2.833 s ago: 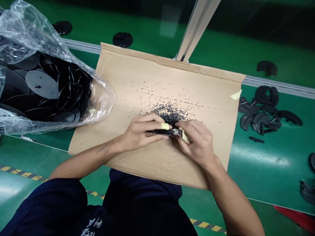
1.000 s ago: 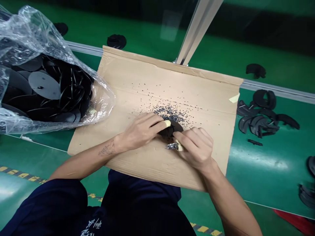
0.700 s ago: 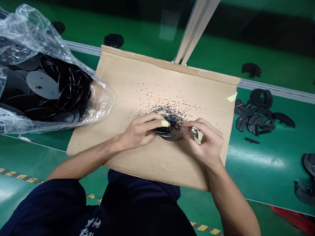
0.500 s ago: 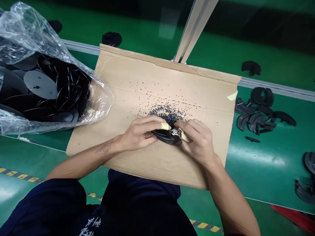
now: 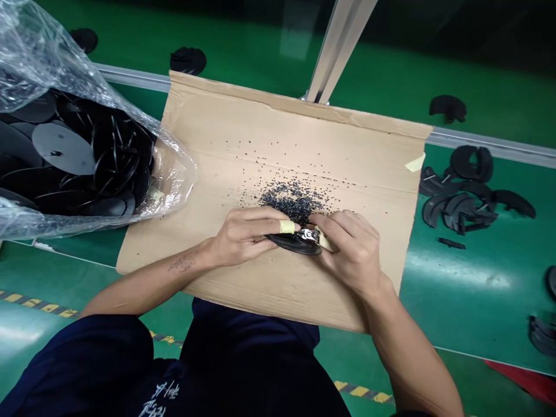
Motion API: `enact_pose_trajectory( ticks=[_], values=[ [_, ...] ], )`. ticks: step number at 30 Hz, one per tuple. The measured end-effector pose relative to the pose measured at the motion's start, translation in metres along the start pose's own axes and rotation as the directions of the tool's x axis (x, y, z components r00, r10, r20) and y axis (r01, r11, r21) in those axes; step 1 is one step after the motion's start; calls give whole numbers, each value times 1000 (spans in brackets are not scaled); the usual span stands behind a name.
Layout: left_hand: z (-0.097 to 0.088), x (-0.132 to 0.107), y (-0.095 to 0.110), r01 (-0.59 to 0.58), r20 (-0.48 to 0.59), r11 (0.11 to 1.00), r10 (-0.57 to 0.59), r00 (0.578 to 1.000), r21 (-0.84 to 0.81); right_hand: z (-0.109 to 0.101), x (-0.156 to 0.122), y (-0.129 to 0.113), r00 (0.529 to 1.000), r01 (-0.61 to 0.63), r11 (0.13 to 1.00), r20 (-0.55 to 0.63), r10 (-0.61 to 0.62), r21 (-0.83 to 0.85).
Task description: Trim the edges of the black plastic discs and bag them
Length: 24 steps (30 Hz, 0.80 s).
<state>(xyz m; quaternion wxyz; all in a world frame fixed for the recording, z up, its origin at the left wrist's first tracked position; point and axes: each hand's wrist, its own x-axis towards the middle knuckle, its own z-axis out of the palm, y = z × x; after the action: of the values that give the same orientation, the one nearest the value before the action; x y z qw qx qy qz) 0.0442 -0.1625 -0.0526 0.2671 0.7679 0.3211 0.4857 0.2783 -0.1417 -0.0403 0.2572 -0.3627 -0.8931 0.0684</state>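
Centrally, toward the near edge of the cardboard sheet (image 5: 243, 133), the left hand (image 5: 245, 236) pinches a black plastic part (image 5: 292, 244) between thumb and forefinger. The forefinger tip wears a yellowish finger cot (image 5: 286, 226). The part sits low over the cardboard, just near of the chip heap. Fingers cover most of it, and only a dark curved edge shows, so its full outline is unreadable.

The right hand (image 5: 353, 250) is clenched round a small metal tool (image 5: 309, 234). Only the shiny head is visible, meeting the part's upper right end. The handle is buried in the palm, and the kind of tool is hard to make out. A pale wrap on the right thumb shows in part.

Just far of both hands lies a heap of black chips (image 5: 294, 200), thinning into scattered specks farther out.

At left, a clear plastic bag (image 5: 39, 63), cut off by the left and top edges, holds black discs (image 5: 63, 149). Glare and folds in the film hide many of them.

At right, on the green table (image 5: 456, 278), black curved pieces (image 5: 463, 200) overlap, so their count is unclear. More dark pieces are cut off at the right edge.

Far side: a metal bar (image 5: 341, 43) runs out of the top of the view.
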Motion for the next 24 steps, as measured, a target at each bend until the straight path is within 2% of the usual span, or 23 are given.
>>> enact_pose_trajectory(
  ticks=[5,11,16,18,22,24],
  values=[
    [1,-1,0,-16,-5,999,16,1000,36,1,0,-3,999,6,1000,-42,-6,-18],
    [2,-2,1,0,-23,998,1,1000,55,2,2,-6,992,27,986,-121,-47,-166],
    [3,-3,1,-2,-22,1000,2,1000,20,1,2,-10,991,38,968,-112,-67,-249],
    [2,-2,1,5,-14,1000,-5,1000,9,1,1,-10,994,22,983,-104,-42,-182],
    [1,0,2,-17,-18,1000,18,1000,9,2,0,-9,994,-59,993,-86,68,105],
    [0,0,1,-30,-21,999,30,999,19,4,0,-7,991,-95,993,-89,101,68]
  ],
)
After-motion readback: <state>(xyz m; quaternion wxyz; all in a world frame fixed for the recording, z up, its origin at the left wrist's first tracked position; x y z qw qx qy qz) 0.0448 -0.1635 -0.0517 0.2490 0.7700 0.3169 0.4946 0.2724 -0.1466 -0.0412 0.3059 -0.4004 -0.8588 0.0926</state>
